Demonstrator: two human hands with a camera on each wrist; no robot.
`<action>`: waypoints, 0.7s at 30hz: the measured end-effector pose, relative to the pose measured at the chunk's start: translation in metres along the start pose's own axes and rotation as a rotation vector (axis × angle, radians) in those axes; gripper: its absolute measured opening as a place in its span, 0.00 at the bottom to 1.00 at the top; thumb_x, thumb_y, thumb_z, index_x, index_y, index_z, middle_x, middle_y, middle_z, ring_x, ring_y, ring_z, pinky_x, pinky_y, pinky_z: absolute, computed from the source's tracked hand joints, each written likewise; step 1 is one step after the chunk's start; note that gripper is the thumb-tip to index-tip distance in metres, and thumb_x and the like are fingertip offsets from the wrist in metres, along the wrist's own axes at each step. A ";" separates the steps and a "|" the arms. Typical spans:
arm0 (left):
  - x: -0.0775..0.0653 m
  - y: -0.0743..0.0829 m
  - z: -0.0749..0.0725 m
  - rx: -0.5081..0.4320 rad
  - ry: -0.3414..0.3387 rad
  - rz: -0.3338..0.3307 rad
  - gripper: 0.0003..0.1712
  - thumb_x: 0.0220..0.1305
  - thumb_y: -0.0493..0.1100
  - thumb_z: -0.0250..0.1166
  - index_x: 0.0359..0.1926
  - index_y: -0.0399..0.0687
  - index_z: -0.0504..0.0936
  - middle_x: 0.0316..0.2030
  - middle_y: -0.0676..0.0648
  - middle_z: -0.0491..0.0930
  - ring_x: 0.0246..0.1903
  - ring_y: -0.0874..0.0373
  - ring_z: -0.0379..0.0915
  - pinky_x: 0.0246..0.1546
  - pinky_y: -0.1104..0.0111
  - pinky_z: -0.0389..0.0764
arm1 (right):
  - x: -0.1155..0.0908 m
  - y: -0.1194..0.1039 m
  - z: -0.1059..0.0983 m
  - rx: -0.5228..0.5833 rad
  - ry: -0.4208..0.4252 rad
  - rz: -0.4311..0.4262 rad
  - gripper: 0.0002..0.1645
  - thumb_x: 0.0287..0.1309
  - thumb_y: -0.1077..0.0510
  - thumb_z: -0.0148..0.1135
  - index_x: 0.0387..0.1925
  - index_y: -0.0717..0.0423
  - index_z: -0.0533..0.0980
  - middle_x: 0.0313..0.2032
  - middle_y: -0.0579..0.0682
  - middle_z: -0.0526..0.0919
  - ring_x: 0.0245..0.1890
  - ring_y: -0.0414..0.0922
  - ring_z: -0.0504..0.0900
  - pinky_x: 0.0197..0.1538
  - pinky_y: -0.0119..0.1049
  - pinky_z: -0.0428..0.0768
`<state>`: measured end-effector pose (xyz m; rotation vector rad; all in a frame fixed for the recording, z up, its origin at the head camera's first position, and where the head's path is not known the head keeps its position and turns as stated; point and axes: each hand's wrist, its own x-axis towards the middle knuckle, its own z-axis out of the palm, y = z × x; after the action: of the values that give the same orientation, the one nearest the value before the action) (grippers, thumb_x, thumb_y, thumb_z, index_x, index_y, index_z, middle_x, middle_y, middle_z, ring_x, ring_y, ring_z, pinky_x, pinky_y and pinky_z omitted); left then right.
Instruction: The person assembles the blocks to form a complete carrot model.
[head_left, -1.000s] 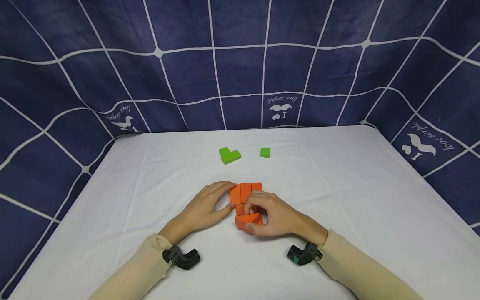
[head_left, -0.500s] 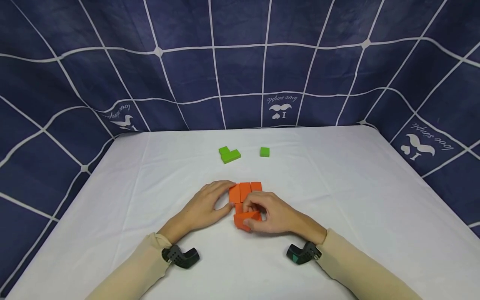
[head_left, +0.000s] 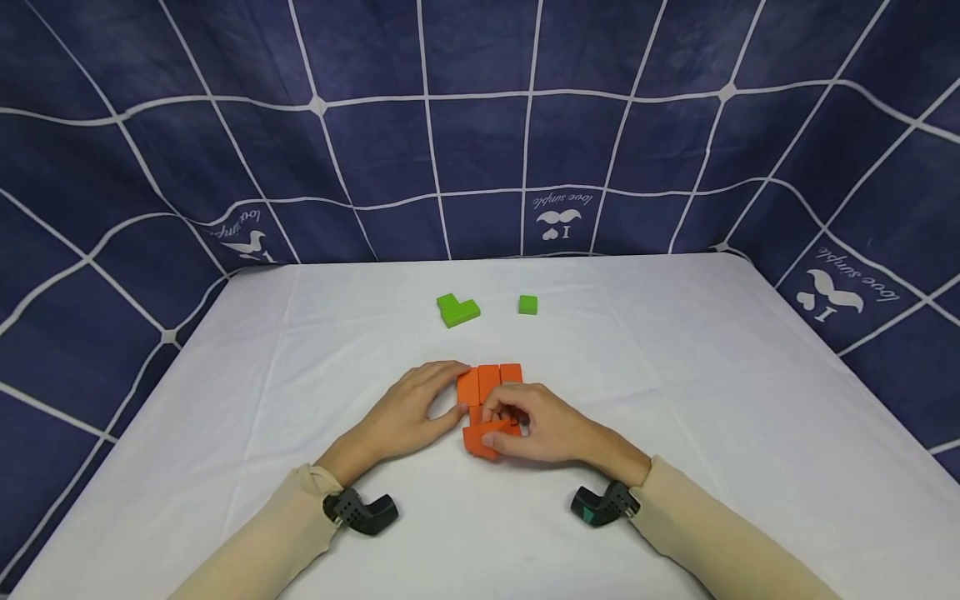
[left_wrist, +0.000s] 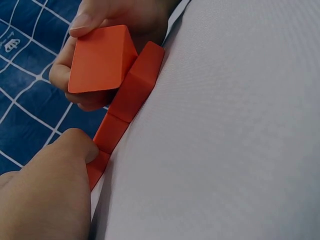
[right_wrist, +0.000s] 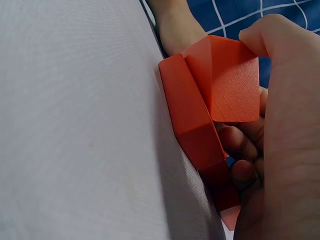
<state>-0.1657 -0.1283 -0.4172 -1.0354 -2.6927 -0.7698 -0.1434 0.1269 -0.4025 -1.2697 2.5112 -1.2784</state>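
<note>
My right hand pinches an orange wedge-shaped block between thumb and fingers, tilted over the near end of a flat group of orange blocks. In the right wrist view the held block shows a square face, and its lower edge is right at an orange block with sloped faces lying on the cloth. My left hand rests at the group's left side, fingertips at the far left corner and thumb tip against the side. Part of the group is hidden behind my right fingers.
Farther back on the white cloth lie an L-shaped green piece and a small green cube. A dark blue checked cloth hangs behind and along both sides. Black wrist cameras sit on both wrists.
The right hand has shifted slightly left, and the wedge block in it has tipped and moved a little left with it. The left hand stays in place.
</note>
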 end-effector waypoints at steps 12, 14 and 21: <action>0.000 0.000 0.000 0.001 -0.008 -0.001 0.31 0.69 0.54 0.66 0.69 0.48 0.75 0.66 0.49 0.77 0.68 0.50 0.70 0.70 0.49 0.71 | -0.001 0.001 0.001 0.030 -0.001 -0.019 0.08 0.59 0.54 0.71 0.39 0.43 0.79 0.31 0.36 0.77 0.30 0.35 0.73 0.31 0.28 0.74; 0.000 0.000 -0.001 0.000 -0.009 0.000 0.31 0.69 0.54 0.66 0.69 0.48 0.75 0.66 0.49 0.77 0.68 0.51 0.71 0.70 0.49 0.71 | -0.001 0.002 0.001 0.033 -0.002 -0.022 0.09 0.58 0.54 0.71 0.39 0.42 0.79 0.31 0.36 0.77 0.30 0.35 0.73 0.31 0.28 0.73; 0.002 -0.001 -0.002 -0.010 -0.041 -0.025 0.31 0.71 0.56 0.63 0.70 0.50 0.74 0.67 0.50 0.75 0.70 0.52 0.68 0.72 0.51 0.68 | 0.000 0.003 0.000 0.032 0.004 -0.010 0.13 0.54 0.53 0.74 0.37 0.42 0.76 0.31 0.37 0.76 0.30 0.37 0.72 0.33 0.30 0.73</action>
<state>-0.1677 -0.1289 -0.4159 -1.0333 -2.7443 -0.7756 -0.1454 0.1281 -0.4046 -1.2759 2.4798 -1.3181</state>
